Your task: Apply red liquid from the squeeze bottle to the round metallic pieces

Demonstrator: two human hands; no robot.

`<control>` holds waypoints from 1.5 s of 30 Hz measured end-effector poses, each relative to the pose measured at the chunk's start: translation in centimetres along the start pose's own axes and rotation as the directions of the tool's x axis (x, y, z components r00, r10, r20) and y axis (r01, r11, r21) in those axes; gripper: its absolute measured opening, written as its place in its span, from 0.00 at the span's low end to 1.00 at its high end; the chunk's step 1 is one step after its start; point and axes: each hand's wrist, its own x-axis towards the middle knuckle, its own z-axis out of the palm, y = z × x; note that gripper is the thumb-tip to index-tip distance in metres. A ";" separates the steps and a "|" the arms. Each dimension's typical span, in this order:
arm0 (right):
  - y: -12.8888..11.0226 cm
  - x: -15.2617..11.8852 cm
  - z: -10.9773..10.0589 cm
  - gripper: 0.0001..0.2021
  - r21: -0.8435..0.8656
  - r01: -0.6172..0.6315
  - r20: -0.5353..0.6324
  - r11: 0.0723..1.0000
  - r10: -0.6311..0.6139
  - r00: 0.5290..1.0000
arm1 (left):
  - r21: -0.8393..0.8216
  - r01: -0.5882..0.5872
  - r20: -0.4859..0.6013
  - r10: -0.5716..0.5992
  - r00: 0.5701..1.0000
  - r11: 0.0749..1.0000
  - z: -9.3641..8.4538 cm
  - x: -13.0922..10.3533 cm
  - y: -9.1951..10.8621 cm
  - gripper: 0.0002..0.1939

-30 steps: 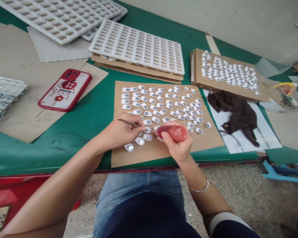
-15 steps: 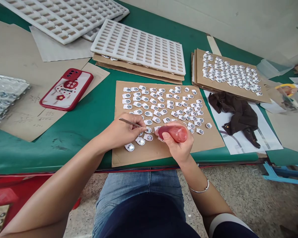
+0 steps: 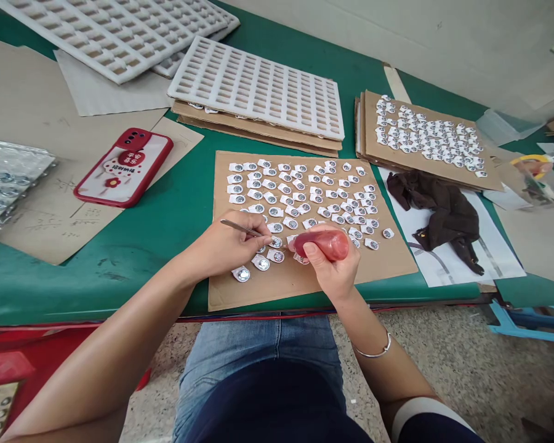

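My left hand is closed around a pair of metal tweezers, their tips down by a small round silver piece on a white tab. In my right hand lies a red squeeze bottle, tipped on its side with its narrow end pointing left toward the same piece. Whether the nozzle touches the piece I cannot tell. Both hands are over a cardboard sheet that carries many such silver pieces in rough rows; my right hand covers a few of them.
White slotted foam trays stand at the back on cardboard. A phone in a red case lies left. To the right are another cardboard stack with silver pieces and a dark cloth on white paper. Far left sits a clear plastic tray.
The red bottle in my right hand has turned very slightly toward level. My left hand and the tweezers look unmoved.
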 end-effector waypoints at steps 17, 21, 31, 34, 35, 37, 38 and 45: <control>0.8 -0.5 0.1 0.11 0.082 -0.143 0.060 0.986 0.138 0.989 | -0.009 -0.020 0.000 0.020 1.000 1.000 0.0 0.0 -0.2 0.08; 0.7 -0.4 0.1 0.10 0.081 -0.144 0.071 0.986 0.138 0.988 | -0.019 -0.015 -0.003 0.015 1.000 1.000 0.0 0.0 -0.2 0.07; 0.6 -0.5 0.1 0.11 0.108 -0.172 0.116 0.979 0.159 0.980 | -0.018 -0.030 -0.015 0.030 0.999 0.999 0.1 0.1 -0.2 0.07; 0.3 -0.3 0.1 0.10 0.106 -0.137 0.104 0.985 0.126 0.987 | -0.016 -0.032 -0.017 0.032 0.999 0.999 0.1 0.1 -0.3 0.07; 0.2 -0.2 0.2 0.09 0.104 -0.119 0.095 0.987 0.109 0.989 | -0.012 -0.032 -0.017 0.032 0.999 0.999 0.0 0.1 -0.3 0.07; 0.0 -0.1 0.2 0.10 0.092 -0.084 0.075 0.992 0.077 0.994 | -0.009 -0.031 -0.017 0.030 0.999 0.999 0.0 0.0 -0.3 0.07; -0.1 0.0 0.2 0.10 0.083 -0.069 0.068 0.994 0.063 0.996 | -0.011 -0.029 -0.016 0.028 0.999 1.000 0.0 0.0 -0.2 0.07; -0.3 0.0 0.3 0.10 0.088 -0.070 0.083 0.994 0.063 0.995 | -0.015 -0.009 -0.015 0.008 1.000 1.000 0.1 0.1 -0.2 0.07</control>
